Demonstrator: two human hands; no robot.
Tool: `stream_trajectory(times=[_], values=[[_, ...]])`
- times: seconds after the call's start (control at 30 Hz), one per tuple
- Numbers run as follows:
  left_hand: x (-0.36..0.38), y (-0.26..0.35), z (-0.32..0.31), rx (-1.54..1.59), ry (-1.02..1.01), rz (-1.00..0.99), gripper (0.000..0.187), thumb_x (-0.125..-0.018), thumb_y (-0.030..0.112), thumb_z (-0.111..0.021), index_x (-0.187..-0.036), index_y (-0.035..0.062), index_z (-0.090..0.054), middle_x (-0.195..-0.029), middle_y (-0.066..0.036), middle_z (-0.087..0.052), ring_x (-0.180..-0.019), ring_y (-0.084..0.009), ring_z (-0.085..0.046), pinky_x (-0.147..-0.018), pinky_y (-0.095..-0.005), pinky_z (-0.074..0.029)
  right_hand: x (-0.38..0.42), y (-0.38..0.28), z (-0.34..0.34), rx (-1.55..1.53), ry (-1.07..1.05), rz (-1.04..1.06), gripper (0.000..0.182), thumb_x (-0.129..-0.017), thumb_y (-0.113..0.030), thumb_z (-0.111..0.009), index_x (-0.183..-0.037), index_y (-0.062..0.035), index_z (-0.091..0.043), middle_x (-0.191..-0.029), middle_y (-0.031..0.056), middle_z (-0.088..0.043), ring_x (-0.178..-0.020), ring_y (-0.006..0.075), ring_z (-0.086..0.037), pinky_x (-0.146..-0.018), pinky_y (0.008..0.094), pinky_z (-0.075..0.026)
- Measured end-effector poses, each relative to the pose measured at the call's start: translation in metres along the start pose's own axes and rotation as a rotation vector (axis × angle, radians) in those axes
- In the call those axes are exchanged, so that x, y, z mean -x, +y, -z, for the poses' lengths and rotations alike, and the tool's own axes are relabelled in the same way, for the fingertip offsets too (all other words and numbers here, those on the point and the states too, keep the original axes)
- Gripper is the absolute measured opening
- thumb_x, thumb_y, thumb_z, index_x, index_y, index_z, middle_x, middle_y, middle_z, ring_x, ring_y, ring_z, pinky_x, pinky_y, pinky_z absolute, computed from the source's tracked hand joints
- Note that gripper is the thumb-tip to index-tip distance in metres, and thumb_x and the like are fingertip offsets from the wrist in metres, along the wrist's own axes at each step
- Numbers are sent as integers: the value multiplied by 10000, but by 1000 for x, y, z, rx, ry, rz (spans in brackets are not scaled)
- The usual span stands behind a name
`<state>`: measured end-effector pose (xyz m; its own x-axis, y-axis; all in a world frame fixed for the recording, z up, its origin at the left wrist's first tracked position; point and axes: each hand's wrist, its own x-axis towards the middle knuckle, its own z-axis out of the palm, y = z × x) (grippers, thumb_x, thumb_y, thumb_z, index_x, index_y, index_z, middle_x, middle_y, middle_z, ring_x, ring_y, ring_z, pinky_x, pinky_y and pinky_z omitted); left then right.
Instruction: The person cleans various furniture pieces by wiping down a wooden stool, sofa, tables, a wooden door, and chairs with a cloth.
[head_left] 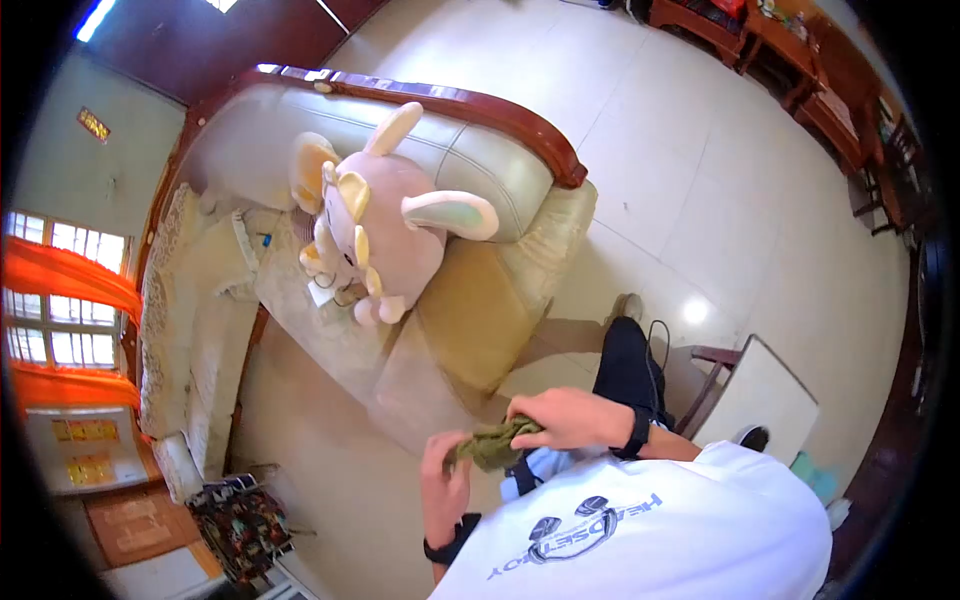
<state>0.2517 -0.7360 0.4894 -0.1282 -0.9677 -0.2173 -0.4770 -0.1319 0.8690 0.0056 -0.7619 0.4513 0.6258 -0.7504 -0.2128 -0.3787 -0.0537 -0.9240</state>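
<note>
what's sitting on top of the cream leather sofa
A large pink plush toy with long ears sits on the cream leather sofa, leaning against its backrest. A few small items, one like a cable, lie on the seat beside it. Whatever is beneath the toy is covered.

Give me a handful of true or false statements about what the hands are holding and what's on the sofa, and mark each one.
1. Both hands grip an olive-green cloth. True: the left hand holds one end and the right hand the other.
2. A pink plush toy sits on the sofa. True.
3. The plush toy lies on the floor. False: it rests on the sofa seat against the backrest.
4. The cloth is bright red. False: it is olive green.
5. Each wrist carries a dark band. True.
</note>
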Motion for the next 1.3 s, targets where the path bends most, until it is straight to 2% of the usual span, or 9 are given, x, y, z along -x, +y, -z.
stream_trajectory(times=[0.23, 0.43, 0.5, 0.73, 0.83, 0.97, 1.0, 1.03, 1.3], values=[[-104, 121, -142, -196, -185, -120, 480, -763, -144, -562, -1198, 48, -625, -1089, -175, -606, -979, -369, -597, -846, -386, -492, 109, 57, 166, 265, 397, -233, 337, -819, -272, -771, -1047, -81, -613, -978, 147, -662, -920, 364, -640, -774, 460, -514], [-210, 138, -221, -432, 22, -257, 449, -699, -145, -572, -1092, 68, -614, -1004, -185, -557, -1021, -405, -538, -879, -468, -461, 93, 148, 303, 158, 451, -107, 378, -744, 24, -577, -1109, -67, -608, -904, 196, -654, -875, 391, -638, -761, 442, -512], [-261, 141, -230, -442, 129, -293, 428, -720, -133, -564, -1091, 76, -613, -979, -188, -554, -984, -408, -543, -860, -484, -464, 55, 132, 358, 86, 388, -272, 488, -730, 46, -534, -1192, -90, -614, -912, 198, -665, -878, 381, -648, -773, 424, -520], [-455, 186, -190, -433, 480, -336, 346, -805, -74, -584, -1131, 32, -631, -1037, -195, -629, -1001, -423, -602, -853, -480, -492, -131, 95, 511, 427, 588, 355, 435, -789, 71, -571, -1168, -108, -691, -998, 178, -685, -899, 368, -664, -803, 411, -539], [-523, 171, -204, -348, 676, -329, 315, -833, -45, -572, -1135, 18, -634, -1011, -214, -632, -976, -435, -604, -843, -491, -494, -215, 113, 513, 447, 728, 490, 392, -822, 38, -587, -1179, -92, -681, -1103, 170, -666, -908, 384, -660, -819, 426, -553], [-564, 80, -304, -163, 634, -326, 369, -880, 82, -634, -1223, -36, -570, -1134, -233, -621, -1047, -423, -578, -874, -465, -482, -285, 223, 448, 393, 305, 277, 386, -878, -51, -557, -1248, -67, -664, -1359, 194, -563, -1194, 402, -562, -992, 435, -488], [-568, 68, -324, 80, 707, -123, 436, -892, 130, -660, -1286, -20, -547, -1202, -215, -608, -1081, -409, -576, -913, -454, -473, -289, 233, 445, 264, 259, 246, 404, -895, -64, -534, -1280, -65, -656, -1437, 173, -520, -1309, 396, -481, -1061, 426, -440], [-566, 65, -329, -309, 741, -170, 505, -890, 151, -681, -1337, -14, -515, -1239, -192, -601, -1140, -381, -568, -946, -447, -460, -289, 234, 444, 248, 231, 236, 404, -895, -64, -534, -1280, -65, -656, -1437, 173, -520, -1309, 396, -481, -1061, 426, -440], [-639, 84, -268, -463, 802, 11, 587, -868, 194, -693, -1384, -1, -493, -1367, -201, -550, -1270, -401, -493, -1057, -469, -398, -403, 216, 478, 364, 43, 306, 405, -916, -77, -511, -1295, -85, -653, -1477, 132, -504, -1342, 328, -484, -1071, 397, -444]])
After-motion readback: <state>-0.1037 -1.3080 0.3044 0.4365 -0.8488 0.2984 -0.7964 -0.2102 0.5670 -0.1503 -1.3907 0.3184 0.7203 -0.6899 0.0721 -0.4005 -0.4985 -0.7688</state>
